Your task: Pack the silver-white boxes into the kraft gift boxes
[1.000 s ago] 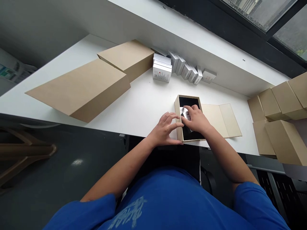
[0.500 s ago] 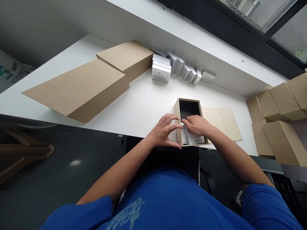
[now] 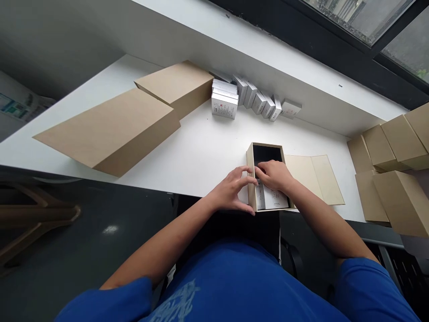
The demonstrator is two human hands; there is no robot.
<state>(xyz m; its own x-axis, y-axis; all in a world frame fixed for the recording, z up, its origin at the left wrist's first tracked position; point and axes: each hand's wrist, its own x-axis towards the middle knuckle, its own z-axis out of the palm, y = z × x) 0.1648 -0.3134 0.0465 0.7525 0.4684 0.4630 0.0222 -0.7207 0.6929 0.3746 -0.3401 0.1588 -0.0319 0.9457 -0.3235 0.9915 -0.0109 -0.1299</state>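
Observation:
A tan gift box (image 3: 250,190) with a dark interior stands at the table's front edge, its cover folded out to the right. In its near half lie a white carton (image 3: 275,200) with grey print and a narrower white carton (image 3: 260,199) along the left wall. My left hand (image 3: 234,190) is open at the box's left wall, thumb low and fingers spread, index fingertip over the rim. My right hand (image 3: 275,175) reaches into the box by the cartons' far ends, its fingers bent downward. Its fingertips are hidden, so what they hold cannot be made out.
Several white cartons (image 3: 224,105) stand in a row along the wall behind. Two large tan boxes (image 3: 110,129) lie at the left of the white table (image 3: 204,152). More tan boxes (image 3: 398,197) are stacked at the right. The open cover (image 3: 311,174) lies flat.
My right hand has shifted slightly toward the box's far end, and more of the white carton's print shows. My left hand stays by the left wall. The whole view has shifted slightly.

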